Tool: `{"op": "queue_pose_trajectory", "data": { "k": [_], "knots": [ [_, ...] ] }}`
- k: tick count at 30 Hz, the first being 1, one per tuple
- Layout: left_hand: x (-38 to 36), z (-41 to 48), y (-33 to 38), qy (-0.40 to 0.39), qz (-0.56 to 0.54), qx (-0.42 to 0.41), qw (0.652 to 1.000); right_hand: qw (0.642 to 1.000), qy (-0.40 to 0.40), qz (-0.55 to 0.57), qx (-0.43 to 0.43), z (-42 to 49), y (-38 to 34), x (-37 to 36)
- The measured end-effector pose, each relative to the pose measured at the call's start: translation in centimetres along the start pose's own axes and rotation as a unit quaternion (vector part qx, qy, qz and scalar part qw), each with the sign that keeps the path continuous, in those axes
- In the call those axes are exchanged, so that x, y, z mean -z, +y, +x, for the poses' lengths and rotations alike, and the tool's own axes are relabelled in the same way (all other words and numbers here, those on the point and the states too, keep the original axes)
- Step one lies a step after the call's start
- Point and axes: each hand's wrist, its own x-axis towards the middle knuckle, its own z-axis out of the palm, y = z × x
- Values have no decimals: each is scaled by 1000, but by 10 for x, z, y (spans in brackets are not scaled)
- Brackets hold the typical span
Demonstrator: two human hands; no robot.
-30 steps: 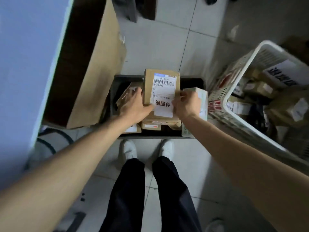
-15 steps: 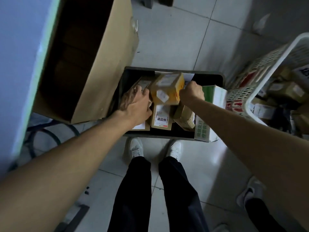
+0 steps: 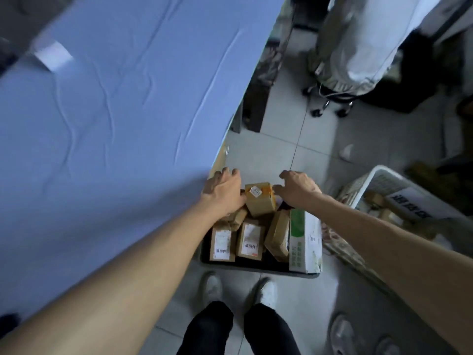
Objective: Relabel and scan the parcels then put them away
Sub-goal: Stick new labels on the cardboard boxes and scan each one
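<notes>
Fingers (image 3: 227, 173) loosely spread, gripping nothing, left hand (image 3: 222, 194) and right hand (image 3: 298, 189) flank a parcel (image 3: 259, 201) atop the pile in the floor bin (image 3: 256, 269). Labelled parcels (image 3: 249, 242) fill it; put-away looks well along, though more wait in the basket (image 3: 384, 171).

**Dim room, pale tiles**

A desk (image 3: 115, 111) draped in creased blue cloth fills the left, its edge running from near to far. The floor (image 3: 276, 155) is pale grey tile with dark grout lines, dully lit. Far right stands a swivel chair (image 3: 358, 47) under a pale cover, its castor base (image 3: 330, 103) showing below. A dark panel (image 3: 256, 108) stands under the desk's far end.
</notes>
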Motion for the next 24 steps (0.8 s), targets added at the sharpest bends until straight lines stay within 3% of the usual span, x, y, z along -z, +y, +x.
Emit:
{"op": "queue_pose_trajectory", "data": {
  "k": [6,12,18,24],
  "knots": [
    [130,-79,-13,96,0,29,995,992,37,-84,85,-65,-105,116],
    [204,-171,-62,179,-48,128,974,959,54,-174,216,-117,-213,158],
    [209,-300,-154,235,-119,269,926,899,45,-231,369,-207,-338,123],
    [135,-486,-231,284,-191,431,835,794,-24,-250,554,-352,-451,27]
  ]
}}
